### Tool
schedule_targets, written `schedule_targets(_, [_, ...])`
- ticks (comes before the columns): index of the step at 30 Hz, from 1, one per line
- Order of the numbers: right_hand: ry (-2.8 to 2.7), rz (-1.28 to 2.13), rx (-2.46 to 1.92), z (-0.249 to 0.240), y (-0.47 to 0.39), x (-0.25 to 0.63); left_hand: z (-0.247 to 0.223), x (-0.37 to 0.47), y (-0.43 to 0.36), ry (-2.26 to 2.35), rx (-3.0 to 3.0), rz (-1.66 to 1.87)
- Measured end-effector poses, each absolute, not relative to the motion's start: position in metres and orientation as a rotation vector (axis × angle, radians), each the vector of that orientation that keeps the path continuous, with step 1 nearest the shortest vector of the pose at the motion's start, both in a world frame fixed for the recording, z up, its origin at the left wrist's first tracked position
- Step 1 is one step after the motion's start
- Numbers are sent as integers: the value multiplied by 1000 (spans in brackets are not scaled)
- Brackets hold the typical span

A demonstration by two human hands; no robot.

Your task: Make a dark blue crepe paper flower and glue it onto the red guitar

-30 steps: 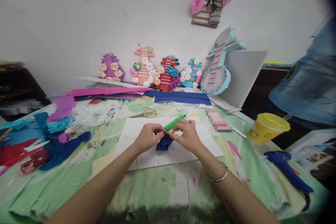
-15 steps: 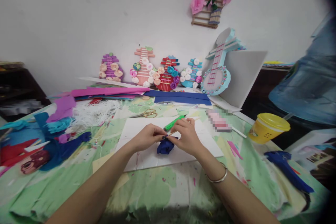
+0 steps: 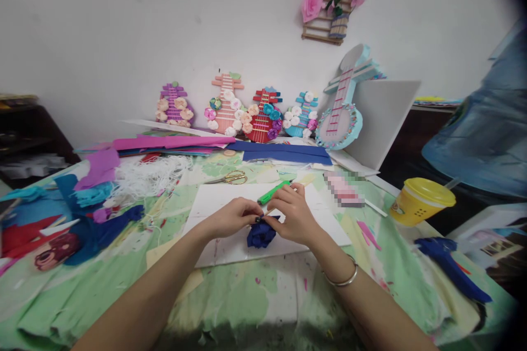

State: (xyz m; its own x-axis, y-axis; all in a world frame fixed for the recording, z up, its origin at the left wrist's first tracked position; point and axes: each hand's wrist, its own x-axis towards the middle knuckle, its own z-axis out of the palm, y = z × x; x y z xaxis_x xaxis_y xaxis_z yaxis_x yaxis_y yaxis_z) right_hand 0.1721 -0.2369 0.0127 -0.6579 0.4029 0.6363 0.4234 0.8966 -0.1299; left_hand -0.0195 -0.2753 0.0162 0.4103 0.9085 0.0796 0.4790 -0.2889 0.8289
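Over a white foam board, both my hands meet at a crumpled dark blue crepe paper piece, which hangs in gathered folds like a flower. My left hand pinches the top edge of this paper between thumb and fingertips. With closed fingers, my right hand grips a thin pale stick, its thumb against the paper's upper edge. The fingers hide most of the stick. Just beyond the hands lies a green utility knife, with gold-handled scissors farther back.
Paper-flowered instrument models lean along the wall. White string and coloured paper scraps cover the left side. At right stand a yellow lidded cup and a blue glue gun. Blue paper strips lie at the back.
The blue paper has turned slightly and its folds sit a little lower and wider. My fingertips have shifted a little at its top edge; both hands keep their hold.
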Motion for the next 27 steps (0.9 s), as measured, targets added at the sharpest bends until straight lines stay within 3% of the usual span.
schedule_targets(10, [-1937,302,-659,18,-239,171,15,-20,-269,1345,1760,1016])
schedule_targets(18, [-1842,1096,-846,-11,-228,154,14,-13,-270,1334,1594,1180])
schedule_targets(27, [-1815,1044,-875,-13,-231,152,13,-8,-273,1272,1465,1206])
